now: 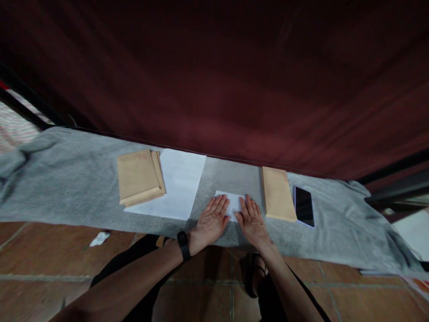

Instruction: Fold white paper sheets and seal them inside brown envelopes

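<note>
A small white piece of paper, perhaps folded, lies on the grey cloth between my two hands. My left hand rests flat over its left side, fingers stretched out. Over its right side lies my right hand, palm down with the fingers extended. Both hands partly cover the paper, and neither grips anything. To the left is a larger white sheet, with several brown envelopes on its left part. Right of my right hand sits another brown envelope or stack of them.
A phone with a dark screen lies at the right. Grey cloth covers the long narrow surface, backed by a dark red upright panel. Below is a tiled floor with a crumpled white scrap.
</note>
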{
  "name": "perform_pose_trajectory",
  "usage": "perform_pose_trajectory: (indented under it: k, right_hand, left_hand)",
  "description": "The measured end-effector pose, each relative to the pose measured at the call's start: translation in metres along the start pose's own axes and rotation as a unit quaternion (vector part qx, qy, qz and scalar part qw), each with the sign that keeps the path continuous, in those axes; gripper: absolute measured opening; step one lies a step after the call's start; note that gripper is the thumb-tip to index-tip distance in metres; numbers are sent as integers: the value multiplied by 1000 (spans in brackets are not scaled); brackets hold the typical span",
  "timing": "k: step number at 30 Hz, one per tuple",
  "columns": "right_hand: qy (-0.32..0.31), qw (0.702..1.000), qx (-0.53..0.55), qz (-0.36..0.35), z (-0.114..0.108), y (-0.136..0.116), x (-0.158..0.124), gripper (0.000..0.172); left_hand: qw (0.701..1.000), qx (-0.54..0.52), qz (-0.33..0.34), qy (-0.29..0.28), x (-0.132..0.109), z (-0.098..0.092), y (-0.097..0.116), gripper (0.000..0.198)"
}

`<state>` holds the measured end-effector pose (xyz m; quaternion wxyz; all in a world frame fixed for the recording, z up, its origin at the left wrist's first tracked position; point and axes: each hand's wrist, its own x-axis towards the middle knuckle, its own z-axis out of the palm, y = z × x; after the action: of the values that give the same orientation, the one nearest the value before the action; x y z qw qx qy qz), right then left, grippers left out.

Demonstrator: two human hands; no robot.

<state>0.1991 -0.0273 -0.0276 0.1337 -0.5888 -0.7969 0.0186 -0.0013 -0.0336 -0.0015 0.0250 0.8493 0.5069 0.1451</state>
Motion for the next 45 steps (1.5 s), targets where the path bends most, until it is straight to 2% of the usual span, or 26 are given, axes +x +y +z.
perform_pose_trajectory:
  k: [5,11,16,25,30,32,41,45]
  right_hand:
    - [5,1000,-1,-4,-1,0,0,60]
    - [-25,1000,-19,-6,-5,4,-1,57]
    - [-11,999,-19,-30,-5,11,-6,58]
    - [22,999,8,-32,-10,10,-8,58]
    - [-48,987,107,-110,-19,-10,-8,58]
    - [-70,983,120,-120,-20,-15,-10,58]
    - [-59,995,40,-73,-21,-6,-18,61]
    - [-42,996,27,-71,-23,-3,-23,63]
  left_hand:
    - [997,-32,64,-33,-11,-8,10,53]
    - [992,-47,92,-73,-18,-17,6,72]
    - [988,-61,110,-88,-21,-21,3,68]
    - [990,-51,107,-81,-21,-16,3,67]
    - [989,-46,109,-85,-21,-17,4,64]
    - [989,-44,113,-89,-21,-18,4,64]
    - [985,-45,123,-112,-21,-19,-6,64]
    - [988,-33,119,-89,-23,-18,-12,67]
